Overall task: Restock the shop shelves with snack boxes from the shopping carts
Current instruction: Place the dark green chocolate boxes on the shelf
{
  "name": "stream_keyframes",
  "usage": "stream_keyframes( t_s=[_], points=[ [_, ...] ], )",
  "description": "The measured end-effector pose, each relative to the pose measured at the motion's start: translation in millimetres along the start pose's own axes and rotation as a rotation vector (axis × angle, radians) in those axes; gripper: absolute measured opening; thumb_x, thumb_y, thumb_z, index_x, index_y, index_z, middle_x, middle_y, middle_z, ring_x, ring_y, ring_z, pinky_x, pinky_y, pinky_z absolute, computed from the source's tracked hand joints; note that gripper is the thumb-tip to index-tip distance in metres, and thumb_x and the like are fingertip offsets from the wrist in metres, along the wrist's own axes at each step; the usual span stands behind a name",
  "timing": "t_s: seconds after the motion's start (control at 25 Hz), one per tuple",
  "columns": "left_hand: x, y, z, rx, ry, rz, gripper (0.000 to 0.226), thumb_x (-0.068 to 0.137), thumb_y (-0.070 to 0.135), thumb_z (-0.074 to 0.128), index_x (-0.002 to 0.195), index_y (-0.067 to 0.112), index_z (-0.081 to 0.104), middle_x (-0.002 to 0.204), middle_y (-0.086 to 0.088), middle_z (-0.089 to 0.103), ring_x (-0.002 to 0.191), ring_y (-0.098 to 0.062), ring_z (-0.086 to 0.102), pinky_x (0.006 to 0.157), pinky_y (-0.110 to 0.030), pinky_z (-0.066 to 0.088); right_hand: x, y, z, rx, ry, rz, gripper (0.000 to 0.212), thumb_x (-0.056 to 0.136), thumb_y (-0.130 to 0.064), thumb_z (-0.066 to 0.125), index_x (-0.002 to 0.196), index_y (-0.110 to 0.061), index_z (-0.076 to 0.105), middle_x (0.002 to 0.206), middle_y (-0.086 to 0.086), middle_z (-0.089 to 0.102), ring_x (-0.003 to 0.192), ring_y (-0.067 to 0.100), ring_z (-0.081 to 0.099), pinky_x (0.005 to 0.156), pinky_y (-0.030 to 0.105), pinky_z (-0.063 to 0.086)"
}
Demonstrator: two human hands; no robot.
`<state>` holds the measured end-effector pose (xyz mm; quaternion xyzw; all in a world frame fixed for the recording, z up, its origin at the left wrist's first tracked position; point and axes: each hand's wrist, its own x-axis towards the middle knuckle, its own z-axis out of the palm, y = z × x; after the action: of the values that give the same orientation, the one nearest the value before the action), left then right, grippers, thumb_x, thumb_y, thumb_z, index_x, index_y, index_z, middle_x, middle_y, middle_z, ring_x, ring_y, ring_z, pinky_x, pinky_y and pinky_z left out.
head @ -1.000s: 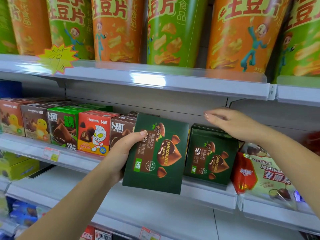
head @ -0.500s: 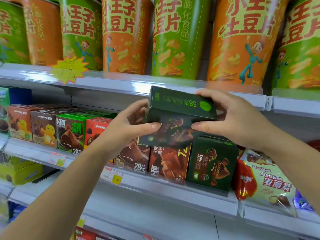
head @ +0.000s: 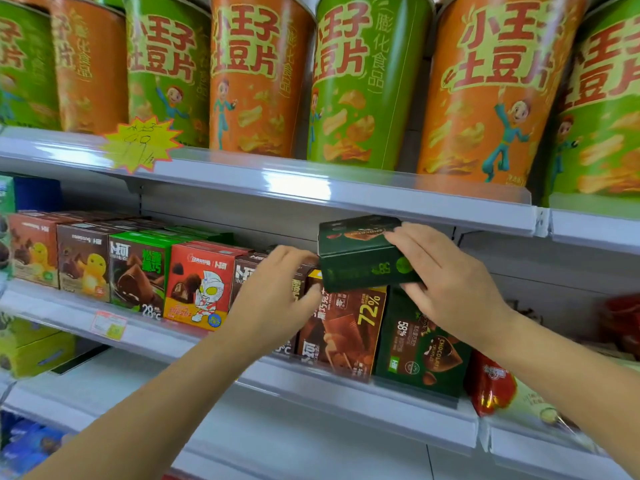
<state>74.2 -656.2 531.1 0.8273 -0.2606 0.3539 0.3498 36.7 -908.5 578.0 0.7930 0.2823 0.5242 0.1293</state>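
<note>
A dark green chocolate box (head: pixel 356 258) lies flat, raised just under the upper shelf, above the standing boxes of the middle shelf (head: pixel 346 393). My right hand (head: pixel 450 282) grips its right end, fingers over the top and thumb below. At its left end my left hand (head: pixel 273 292) holds it between curled fingers and thumb. Directly beneath stand a brown 72% box (head: pixel 346 327) and a matching green 58% box (head: pixel 419 348), upright at the shelf's front.
The upper shelf (head: pixel 346 192) sits close above the box and carries large orange and green chip tubs (head: pixel 367 81). More snack boxes (head: pixel 197 285) line the middle shelf to the left. Red snack bags (head: pixel 488 386) lie to the right.
The green box went from upright in my left hand to flat in both hands, and has now moved right and back toward the shelf, above the standing boxes.
</note>
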Motion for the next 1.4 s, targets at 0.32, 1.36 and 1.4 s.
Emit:
stream_keyframes(
  t_s=[0.32, 1.36, 1.4],
  points=[
    [17.9, 19.5, 24.5, 0.065, -0.184, 0.142, 0.052, 0.095, 0.046, 0.054, 0.142, 0.028, 0.045, 0.145, 0.011, 0.045, 0.132, -0.006, 0.042, 0.108, -0.027, 0.036, -13.5, 52.4, 20.0, 0.098, -0.301, 0.544, 0.072, 0.086, -0.021, 0.070, 0.149, -0.018, 0.034, 0.149, 0.007, 0.042, 0.130, 0.028, 0.043, 0.102, 0.041, 0.044],
    [101.0, 63.5, 76.5, 0.256, -0.874, 0.122, 0.090, 0.081, 0.083, 0.035, 0.155, 0.036, 0.020, 0.158, 0.002, 0.035, 0.142, -0.024, 0.036, 0.115, -0.043, 0.031, -26.6, 107.0, 35.3, 0.592, -0.797, 1.065, 0.053, 0.102, -0.051, 0.025, 0.152, -0.031, 0.028, 0.159, -0.004, 0.026, 0.144, 0.023, 0.027, 0.117, 0.040, 0.019],
    [102.2, 61.5, 69.4, 0.209, -0.838, 0.113, 0.086, 0.083, 0.081, 0.030, 0.155, 0.035, 0.023, 0.157, 0.003, 0.036, 0.143, -0.022, 0.035, 0.116, -0.042, 0.029, -19.4, 101.1, 27.8, 0.550, -0.776, 1.013, 0.055, 0.102, -0.053, 0.022, 0.152, -0.032, 0.026, 0.160, -0.006, 0.023, 0.146, 0.021, 0.024, 0.117, 0.039, 0.017]
  ],
)
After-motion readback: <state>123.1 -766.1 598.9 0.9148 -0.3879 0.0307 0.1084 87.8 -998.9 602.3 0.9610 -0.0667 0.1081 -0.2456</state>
